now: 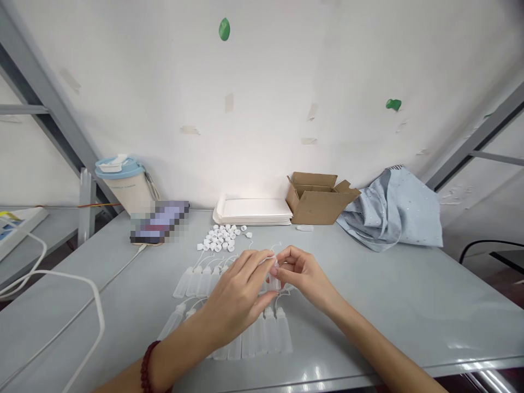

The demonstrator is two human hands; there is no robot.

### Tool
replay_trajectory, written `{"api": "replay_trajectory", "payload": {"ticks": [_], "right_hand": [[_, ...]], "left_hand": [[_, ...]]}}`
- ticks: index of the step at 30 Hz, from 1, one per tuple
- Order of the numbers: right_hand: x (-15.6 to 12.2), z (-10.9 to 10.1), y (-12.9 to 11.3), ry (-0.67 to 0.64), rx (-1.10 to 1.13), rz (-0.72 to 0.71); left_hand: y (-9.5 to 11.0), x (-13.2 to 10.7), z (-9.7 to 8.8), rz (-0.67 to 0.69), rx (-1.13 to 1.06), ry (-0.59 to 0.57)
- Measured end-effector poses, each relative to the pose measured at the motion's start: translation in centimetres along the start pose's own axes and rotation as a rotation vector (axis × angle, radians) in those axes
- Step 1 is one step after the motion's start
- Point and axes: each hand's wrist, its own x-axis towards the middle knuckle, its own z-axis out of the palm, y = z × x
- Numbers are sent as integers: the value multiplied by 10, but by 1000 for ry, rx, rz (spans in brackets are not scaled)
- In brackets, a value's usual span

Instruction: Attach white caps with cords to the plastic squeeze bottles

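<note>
My left hand (242, 289), a dark red bead bracelet at its wrist, reaches over the rows of bottles with its fingers curved around a small translucent plastic bottle (275, 281). Thumb and forefinger of my right hand (301, 273) pinch the same bottle near its top. My fingers partly hide its neck. Similar bottles lie side by side in two rows, one row farther back (196, 282) and one nearer (262, 334), with thin strips at their necks. Several of them are covered by my left hand and forearm. Loose white caps (219, 237) lie heaped behind the rows.
Along the wall stand a stack of white trays (254, 212), an open cardboard box (319, 204) and a crumpled light-blue cloth (397, 210). At left are a blue-lidded cup (126, 188), a phone (161, 222) and a white cable (98, 305) over the grey table (380, 305).
</note>
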Motion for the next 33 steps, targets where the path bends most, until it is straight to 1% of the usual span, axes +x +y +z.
{"api": "replay_trajectory", "payload": {"ticks": [4, 7, 9, 11, 14, 17, 20, 28, 30, 33], "right_hand": [[-1, 0, -2, -32, 12, 11], [-2, -7, -5, -87, -51, 44], [-3, -16, -10, -172, -126, 60], [-5, -27, -17, -291, -223, 83], [-10, -40, -29, -445, -401, 136], [-13, -48, -34, -567, -541, 179], [-13, -51, -31, -657, -600, 217], [-11, -55, -24, -778, -712, 208], [-11, -54, -23, -806, -729, 223], [-10, -54, -20, -834, -732, 251]], "left_hand": [[1, 0, 0, 8, -10, -12], [3, -2, -1, -7, -63, -34], [5, -3, -1, -26, -116, -57], [9, -4, -1, -30, -173, -87], [17, -5, 0, 7, -222, -143], [26, -6, 1, 61, -212, -192], [30, -7, 4, 85, -184, -224], [36, -10, 10, 86, -135, -333], [38, -11, 12, 81, -123, -362], [40, -14, 17, 78, -84, -375]]}}
